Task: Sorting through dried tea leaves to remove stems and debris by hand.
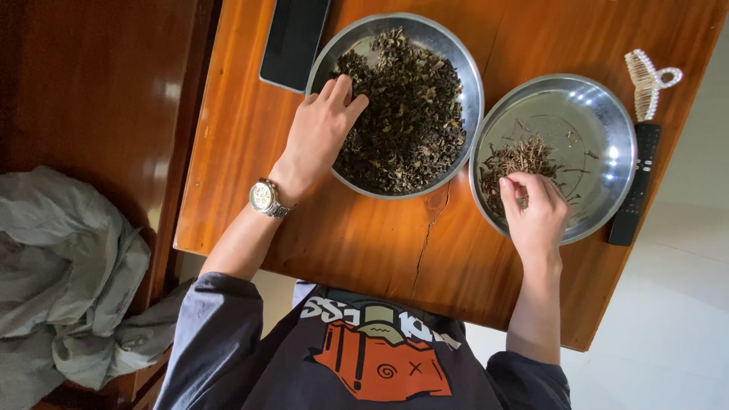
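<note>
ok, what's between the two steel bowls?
Head view: nothing. The full bowl and the stem bowl sit rim to rim, nearly touching; only a sliver of bare wooden table, cracked just below the gap.

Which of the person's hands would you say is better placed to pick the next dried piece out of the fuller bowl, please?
Probably the left hand: its fingers already rest in the dark dried pile inside the fuller bowl. The right hand is over the other bowl, fingertips pinched at the small heap of stems.
</note>
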